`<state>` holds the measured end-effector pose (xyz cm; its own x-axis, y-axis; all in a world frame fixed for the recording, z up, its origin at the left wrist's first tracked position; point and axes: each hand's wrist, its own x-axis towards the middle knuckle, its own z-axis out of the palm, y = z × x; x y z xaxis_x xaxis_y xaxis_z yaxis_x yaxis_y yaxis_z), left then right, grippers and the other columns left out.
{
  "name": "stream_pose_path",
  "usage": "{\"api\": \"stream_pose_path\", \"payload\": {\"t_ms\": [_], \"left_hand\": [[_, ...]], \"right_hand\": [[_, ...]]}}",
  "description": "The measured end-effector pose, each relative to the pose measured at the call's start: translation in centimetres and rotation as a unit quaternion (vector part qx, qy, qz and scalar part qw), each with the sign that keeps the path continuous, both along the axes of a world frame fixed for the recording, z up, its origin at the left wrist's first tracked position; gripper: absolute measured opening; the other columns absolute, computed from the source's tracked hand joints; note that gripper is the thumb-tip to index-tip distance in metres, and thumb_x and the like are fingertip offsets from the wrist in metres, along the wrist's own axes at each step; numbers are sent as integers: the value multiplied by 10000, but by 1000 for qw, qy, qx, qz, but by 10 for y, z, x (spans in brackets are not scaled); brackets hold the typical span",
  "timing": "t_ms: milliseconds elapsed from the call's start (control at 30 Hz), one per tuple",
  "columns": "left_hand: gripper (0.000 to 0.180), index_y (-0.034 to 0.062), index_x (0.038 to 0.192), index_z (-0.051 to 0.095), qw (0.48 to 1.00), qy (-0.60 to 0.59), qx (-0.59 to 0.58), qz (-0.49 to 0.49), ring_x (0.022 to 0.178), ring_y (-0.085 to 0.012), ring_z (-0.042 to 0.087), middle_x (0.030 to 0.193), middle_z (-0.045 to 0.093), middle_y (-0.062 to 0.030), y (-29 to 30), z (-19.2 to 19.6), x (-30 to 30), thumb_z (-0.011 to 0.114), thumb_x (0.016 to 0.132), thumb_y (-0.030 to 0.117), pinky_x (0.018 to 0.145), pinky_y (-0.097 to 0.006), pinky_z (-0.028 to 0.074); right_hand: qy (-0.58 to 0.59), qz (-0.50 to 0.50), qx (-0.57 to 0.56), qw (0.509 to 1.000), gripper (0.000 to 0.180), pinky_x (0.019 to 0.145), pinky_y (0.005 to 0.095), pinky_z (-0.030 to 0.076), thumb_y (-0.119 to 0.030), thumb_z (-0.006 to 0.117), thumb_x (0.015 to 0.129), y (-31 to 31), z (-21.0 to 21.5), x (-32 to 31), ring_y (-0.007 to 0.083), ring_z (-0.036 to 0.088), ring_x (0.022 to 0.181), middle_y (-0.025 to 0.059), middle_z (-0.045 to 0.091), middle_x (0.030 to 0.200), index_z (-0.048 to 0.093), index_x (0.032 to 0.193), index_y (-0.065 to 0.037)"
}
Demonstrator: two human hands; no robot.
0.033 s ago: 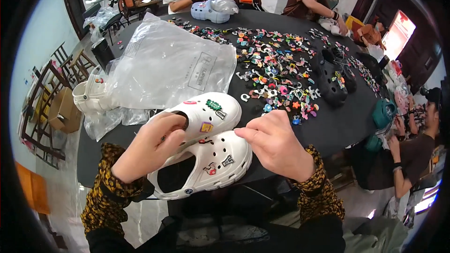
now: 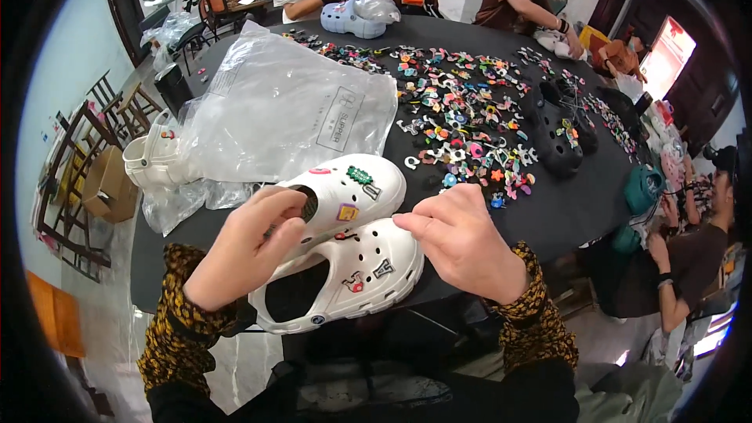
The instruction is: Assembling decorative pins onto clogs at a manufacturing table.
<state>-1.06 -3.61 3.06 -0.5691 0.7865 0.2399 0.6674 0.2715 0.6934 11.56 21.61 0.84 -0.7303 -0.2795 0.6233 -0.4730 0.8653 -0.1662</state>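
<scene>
Two white clogs lie side by side at the table's near edge. The upper clog [image 2: 329,178] bears a green charm, a letter charm, a pink one and a yellow-purple one. On the lower clog [image 2: 368,309] are a letter charm and small red-and-dark charms. My left hand [image 2: 254,239] is over the heel end of the upper clog, fingers curved and thumb apart; the heel is mostly hidden beneath it. Beside the lower clog's toe, my right hand [image 2: 462,239] is closed, thumb and forefinger pressed together. Whatever they hold, if anything, is too small to make out.
Loose colourful charms [image 2: 462,110] spread over the black table [image 2: 501,227]. A clear plastic bag [image 2: 290,102] lies behind the clogs, another white clog [image 2: 149,160] at left. Black clogs [image 2: 554,137] stand right. Co-workers sit around, one by a light-blue clog [image 2: 345,22].
The fingers of my left hand have lifted slightly from the upper clog's opening. My right hand keeps its pinch at the lower clog's toe.
</scene>
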Motion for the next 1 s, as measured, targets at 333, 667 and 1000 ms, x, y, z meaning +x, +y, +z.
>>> {"api": "stream_pose_path", "payload": {"t_ms": [333, 667, 1000], "left_hand": [[257, -49, 1111, 571, 981, -12, 134, 139, 942, -191, 590, 1188, 534, -164, -70, -12, 26, 532, 858, -18, 790, -284, 509], [182, -43, 1000, 605, 960, -12, 140, 244, 889, -134, 551, 1148, 553, -129, -110, -78, 23, 498, 853, -49, 716, -216, 450], [170, -62, 1028, 609, 966, 65, 120, 218, 963, -311, 589, 1042, 615, -184, -105, -111, 20, 542, 915, 47, 862, -364, 457]], "right_hand": [[-17, 70, 44, 996, 292, 824, 346, 399, -91, 618, 741, -33, 17, -18, 224, 556, 907, 80, 577, 1008, 622, 1028, -33], [-144, 179, 204, 952, 393, 790, 347, 457, -239, 733, 694, -60, 22, -50, 251, 587, 927, 142, 542, 1117, 610, 1033, -85], [-308, 177, 137, 925, 389, 679, 417, 479, -334, 734, 700, -66, 34, -66, 331, 599, 778, 185, 553, 864, 612, 823, 14]]}}
